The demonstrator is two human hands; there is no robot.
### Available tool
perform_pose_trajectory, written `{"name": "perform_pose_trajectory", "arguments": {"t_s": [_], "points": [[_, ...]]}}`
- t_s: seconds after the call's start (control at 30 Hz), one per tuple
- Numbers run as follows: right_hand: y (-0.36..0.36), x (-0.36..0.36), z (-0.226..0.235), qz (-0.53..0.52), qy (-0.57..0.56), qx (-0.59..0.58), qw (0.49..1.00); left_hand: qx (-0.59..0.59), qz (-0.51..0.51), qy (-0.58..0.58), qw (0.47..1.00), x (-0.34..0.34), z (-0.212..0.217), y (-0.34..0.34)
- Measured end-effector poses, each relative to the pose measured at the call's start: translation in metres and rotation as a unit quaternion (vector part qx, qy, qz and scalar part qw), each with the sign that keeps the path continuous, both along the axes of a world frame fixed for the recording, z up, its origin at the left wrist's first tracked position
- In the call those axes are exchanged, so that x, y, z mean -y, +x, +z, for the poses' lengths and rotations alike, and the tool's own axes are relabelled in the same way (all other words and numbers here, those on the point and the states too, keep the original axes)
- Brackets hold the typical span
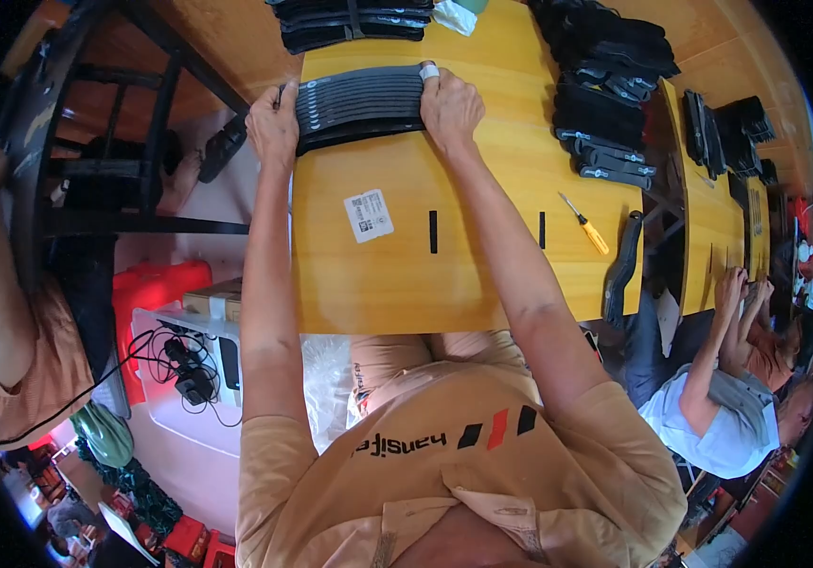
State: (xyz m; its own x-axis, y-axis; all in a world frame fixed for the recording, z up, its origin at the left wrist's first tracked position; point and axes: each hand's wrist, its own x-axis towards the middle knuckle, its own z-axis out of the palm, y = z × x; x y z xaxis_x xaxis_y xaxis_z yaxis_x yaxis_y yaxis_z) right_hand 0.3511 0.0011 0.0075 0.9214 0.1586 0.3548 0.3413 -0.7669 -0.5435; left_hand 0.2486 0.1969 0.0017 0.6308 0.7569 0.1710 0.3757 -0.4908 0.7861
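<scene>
A row of several flat black strips (359,106) stands packed together on the yellow wooden table (482,275). My left hand (274,128) presses against the row's left end at the table edge. My right hand (449,106) presses against its right end, and a finger there wears a white band. Both hands squeeze the row between them.
A tied bundle of black strips (354,24) lies further back. More black pieces (610,95) are piled at the right, with a yellow-handled screwdriver (584,225) near them. A white sticker (369,216) sits on the table. Other people work at the left (9,360) and right (728,407).
</scene>
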Motion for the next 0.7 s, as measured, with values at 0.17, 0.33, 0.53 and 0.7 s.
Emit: {"name": "perform_pose_trajectory", "arguments": {"t_s": [0.17, 0.33, 0.53, 0.7], "points": [[-0.005, -0.002, 0.003, -0.008, 0.012, -0.006, 1.000, 0.016, 0.015, 0.024, 0.999, -0.002, -0.003, -0.001], [-0.006, 0.000, 0.003, -0.008, 0.015, -0.017, 1.000, -0.014, 0.029, 0.017, 0.999, 0.001, 0.000, -0.002], [-0.007, 0.004, 0.009, -0.007, -0.016, -0.046, 0.999, -0.079, 0.039, 0.035, 0.996, -0.005, 0.003, -0.002], [-0.007, 0.000, 0.014, 0.011, -0.045, -0.039, 0.998, -0.035, 0.023, -0.015, 0.999, -0.024, 0.002, -0.005]]}}
